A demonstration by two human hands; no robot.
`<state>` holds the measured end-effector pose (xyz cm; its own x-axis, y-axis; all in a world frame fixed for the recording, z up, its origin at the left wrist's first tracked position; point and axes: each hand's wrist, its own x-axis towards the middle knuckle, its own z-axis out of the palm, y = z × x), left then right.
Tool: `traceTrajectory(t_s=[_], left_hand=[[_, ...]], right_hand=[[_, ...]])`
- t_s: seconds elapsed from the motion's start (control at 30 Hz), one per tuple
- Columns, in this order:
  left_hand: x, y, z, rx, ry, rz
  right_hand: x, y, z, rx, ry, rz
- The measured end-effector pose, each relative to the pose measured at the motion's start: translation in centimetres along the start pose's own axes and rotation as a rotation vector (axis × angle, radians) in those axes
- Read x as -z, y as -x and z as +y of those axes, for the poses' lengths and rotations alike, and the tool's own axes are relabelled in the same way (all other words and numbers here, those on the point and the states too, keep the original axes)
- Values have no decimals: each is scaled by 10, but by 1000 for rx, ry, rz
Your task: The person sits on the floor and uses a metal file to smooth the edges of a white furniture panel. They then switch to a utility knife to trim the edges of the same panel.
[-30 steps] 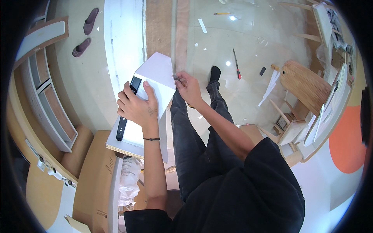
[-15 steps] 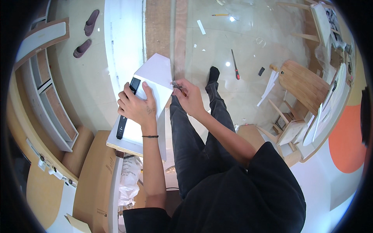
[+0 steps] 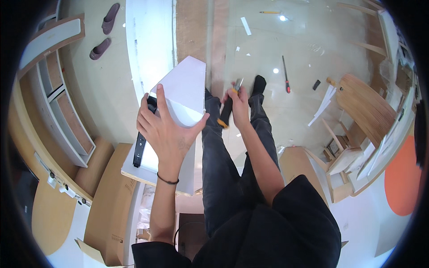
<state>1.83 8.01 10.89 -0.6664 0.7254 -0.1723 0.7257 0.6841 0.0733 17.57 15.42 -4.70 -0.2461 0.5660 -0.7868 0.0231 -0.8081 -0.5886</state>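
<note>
My left hand (image 3: pixel 167 127) lies spread over a white board (image 3: pixel 181 91) with an angled far end. Its thumb reaches the board's right edge, and its other fingers lie toward the left side, by a long black bar (image 3: pixel 140 149). Part of that bar is hidden under the hand. To the right of the board, above my legs, my right hand (image 3: pixel 240 103) is closed around what looks like a utility knife (image 3: pixel 227 111). This tool has a black and yellow handle and a silvery front end pointing away from me.
A long white panel (image 3: pixel 149 40) and brown boards (image 3: pixel 194 31) stretch away ahead. A red-handled screwdriver (image 3: pixel 286 78), a pencil (image 3: pixel 269 12) and white scraps (image 3: pixel 246 26) lie on the floor. Wooden chairs (image 3: pixel 366 102) stand right; a cardboard box (image 3: pixel 109 205) and slippers (image 3: pixel 100 48) are left.
My right hand has drawn back from the board's right edge and moved right with the tool, which shows more fully. My left hand has spread wider, its thumb swinging to the right edge.
</note>
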Motion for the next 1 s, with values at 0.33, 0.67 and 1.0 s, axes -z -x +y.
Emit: traceTrajectory(t_s=[0.33,0.67,1.0], left_hand=[[1,-55,-74,153,870,-585],[-11,-63,-81,-27,925,-666],[-13,-62,-84,-73,937,-599]], right_hand=[[-46,-92,41,-77,-22,-173],[-57,-97,28,-61,-26,-217],[-68,-79,15,-13,35,-153]])
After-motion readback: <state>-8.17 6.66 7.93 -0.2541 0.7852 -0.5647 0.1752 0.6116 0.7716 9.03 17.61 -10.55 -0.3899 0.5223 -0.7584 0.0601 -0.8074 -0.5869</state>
